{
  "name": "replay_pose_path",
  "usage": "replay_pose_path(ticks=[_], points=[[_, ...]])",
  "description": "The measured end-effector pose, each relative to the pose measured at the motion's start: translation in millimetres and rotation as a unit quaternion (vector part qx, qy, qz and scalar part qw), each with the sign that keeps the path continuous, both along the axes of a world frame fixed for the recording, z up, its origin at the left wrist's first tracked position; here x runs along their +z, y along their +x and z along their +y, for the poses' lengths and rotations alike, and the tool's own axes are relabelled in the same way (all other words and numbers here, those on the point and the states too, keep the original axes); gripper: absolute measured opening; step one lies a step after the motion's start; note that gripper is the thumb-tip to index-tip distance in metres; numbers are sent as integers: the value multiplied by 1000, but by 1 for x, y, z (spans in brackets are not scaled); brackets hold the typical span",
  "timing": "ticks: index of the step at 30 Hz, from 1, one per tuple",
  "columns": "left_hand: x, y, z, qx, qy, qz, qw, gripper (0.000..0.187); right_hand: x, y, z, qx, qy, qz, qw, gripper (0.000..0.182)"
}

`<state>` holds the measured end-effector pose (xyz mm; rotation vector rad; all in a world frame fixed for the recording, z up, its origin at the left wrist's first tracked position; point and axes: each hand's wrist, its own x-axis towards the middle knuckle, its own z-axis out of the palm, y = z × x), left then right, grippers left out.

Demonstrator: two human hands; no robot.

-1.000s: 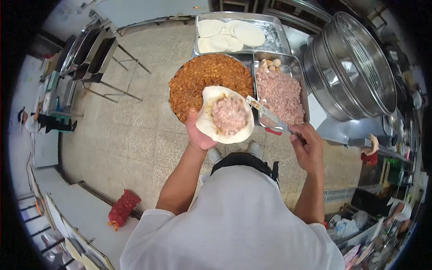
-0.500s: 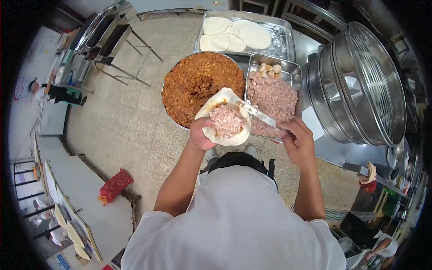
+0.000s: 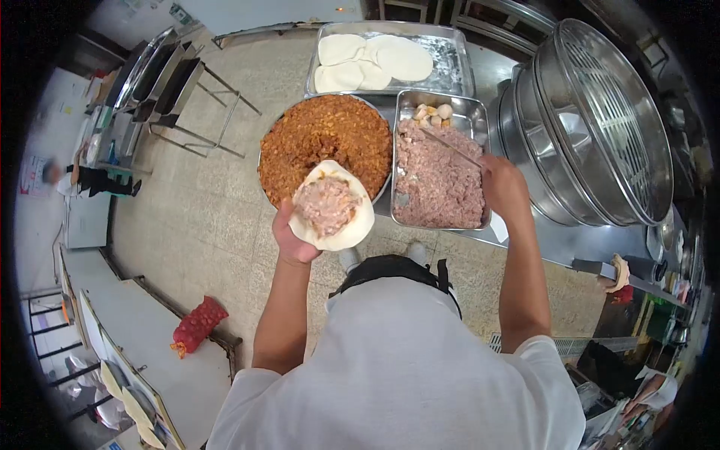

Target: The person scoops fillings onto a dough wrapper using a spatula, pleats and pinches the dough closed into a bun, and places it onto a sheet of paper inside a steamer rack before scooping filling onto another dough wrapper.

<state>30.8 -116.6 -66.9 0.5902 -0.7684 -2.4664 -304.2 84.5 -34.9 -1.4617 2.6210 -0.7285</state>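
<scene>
A left hand (image 3: 295,236) is cradling a meat-topped dough round (image 3: 355,226) near a batch of brown filling (image 3: 326,124) — while pink mince (image 3: 442,191) is lying in a steel tray (image 3: 468,116) beneath a blade (image 3: 454,148) the right hand (image 3: 506,187) is gripping.

My left forearm (image 3: 282,319) reaches forward, the left hand (image 3: 295,238) cupped, thumb extended on its outer side and most fingers hidden. My right forearm (image 3: 526,281) stretches forward, leaning slightly inward; the right hand (image 3: 505,187), farther out, is curled into a grip.
</scene>
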Motion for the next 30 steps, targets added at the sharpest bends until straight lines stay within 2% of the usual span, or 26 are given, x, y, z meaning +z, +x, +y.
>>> replay_pose_path(ticks=[1,3,6,7,9,12,14,17,19,20,23,26,30], points=[[2,0,3,-4,-1,2,1000,101,-12,-7,-8,-30,58,34,997,26],[8,0,16,7,97,253,962,93,-24,-12,-25,-48,83,43,995,27],[15,-4,15,-39,127,283,950,83,-41,-9,-55,-64,109,45,991,28],[9,-4,14,-40,128,284,949,83,-48,-7,-63,-66,108,37,991,29],[-4,-4,8,-23,180,208,961,78,-62,-8,-79,-46,110,50,992,25],[-6,-2,13,6,172,164,971,75,-62,-10,-78,-6,106,55,993,21],[-12,5,11,4,184,181,966,73,-59,-8,-68,16,107,47,993,20],[-21,16,7,7,148,141,979,74,-56,-4,-57,14,127,53,990,21],[-21,20,3,-20,81,70,994,78,-45,-6,-55,-7,165,41,985,28],[-16,19,5,-19,80,72,994,78,-35,-9,-56,-6,163,42,986,28],[15,15,18,3,147,234,961,95,-17,-15,-56,-69,154,48,985,25],[0,19,8,-8,168,211,963,86,-12,-21,-60,-115,195,23,974,26],[-12,20,4,-3,138,139,981,89,-5,-14,-75,-130,201,24,971,27]])
